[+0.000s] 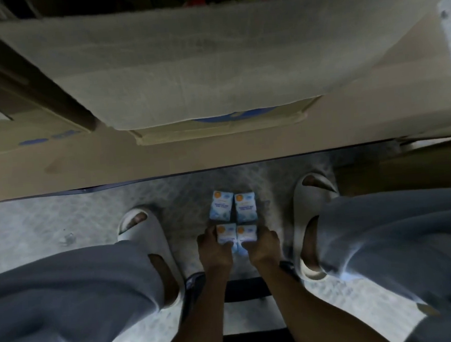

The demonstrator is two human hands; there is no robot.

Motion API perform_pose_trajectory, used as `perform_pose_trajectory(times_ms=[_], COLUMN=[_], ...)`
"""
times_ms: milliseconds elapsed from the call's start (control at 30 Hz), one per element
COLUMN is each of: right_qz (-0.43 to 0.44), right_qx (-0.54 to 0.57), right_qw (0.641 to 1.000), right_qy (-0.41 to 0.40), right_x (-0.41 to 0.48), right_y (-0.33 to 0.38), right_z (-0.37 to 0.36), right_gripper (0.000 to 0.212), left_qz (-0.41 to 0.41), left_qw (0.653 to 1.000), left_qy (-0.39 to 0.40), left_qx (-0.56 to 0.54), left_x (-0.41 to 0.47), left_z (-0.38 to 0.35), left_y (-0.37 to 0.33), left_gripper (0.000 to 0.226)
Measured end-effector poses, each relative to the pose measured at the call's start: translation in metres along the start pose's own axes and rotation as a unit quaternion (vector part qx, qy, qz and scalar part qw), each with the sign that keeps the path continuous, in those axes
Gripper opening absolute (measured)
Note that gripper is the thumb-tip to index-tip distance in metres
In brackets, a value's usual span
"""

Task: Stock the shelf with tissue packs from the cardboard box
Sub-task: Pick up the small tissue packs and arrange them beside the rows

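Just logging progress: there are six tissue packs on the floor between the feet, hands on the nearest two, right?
Not six: the head view shows four tissue packs between the feet, left hand and right hand on the nearest two.

Grey trousers (pixel 67 304), pale chunky slide sandals (pixel 150 237).

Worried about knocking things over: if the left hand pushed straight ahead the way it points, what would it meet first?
Probably the far left tissue pack, lying just beyond the near pack that the left hand grips; the gap between them is unclear.
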State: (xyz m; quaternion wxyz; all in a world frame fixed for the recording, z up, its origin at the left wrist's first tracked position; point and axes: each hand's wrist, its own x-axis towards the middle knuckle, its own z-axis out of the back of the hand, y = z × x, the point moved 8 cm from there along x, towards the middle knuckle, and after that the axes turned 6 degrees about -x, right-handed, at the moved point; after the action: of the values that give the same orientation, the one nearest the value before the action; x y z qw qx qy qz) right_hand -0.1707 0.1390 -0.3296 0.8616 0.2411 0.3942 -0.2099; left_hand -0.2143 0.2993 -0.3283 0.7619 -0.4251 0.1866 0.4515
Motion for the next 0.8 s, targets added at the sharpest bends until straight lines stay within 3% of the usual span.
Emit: perform_pose_trajectory(times_ms=[200,567,800], right_qz=[-0.009,0.007,0.069], right_qx=[0.033,0.096,0.163], right_qw=[0.999,0.995,0.983], right_qy=[-0.004,-0.021,-0.049], right_x=[0.005,-0.003,-0.026], right_y=[-0.014,-0.006,0.027], right_z=[-0.002,0.015,0.043], right_gripper=[0.043,0.039,0.035], left_qz=[-0.002,0.014,-0.037], left_qw=[0.996,0.982,0.965], left_qy=[-0.061,-0.051,-0.043], left_qx=[-0.060,-0.183,-0.258], left_x=[-0.008,-0.020,-0.031], left_z=[0.012,0.014,0.041], left_y=[0.000,0.000,-0.032], left_gripper=[0.035,0.038,0.036])
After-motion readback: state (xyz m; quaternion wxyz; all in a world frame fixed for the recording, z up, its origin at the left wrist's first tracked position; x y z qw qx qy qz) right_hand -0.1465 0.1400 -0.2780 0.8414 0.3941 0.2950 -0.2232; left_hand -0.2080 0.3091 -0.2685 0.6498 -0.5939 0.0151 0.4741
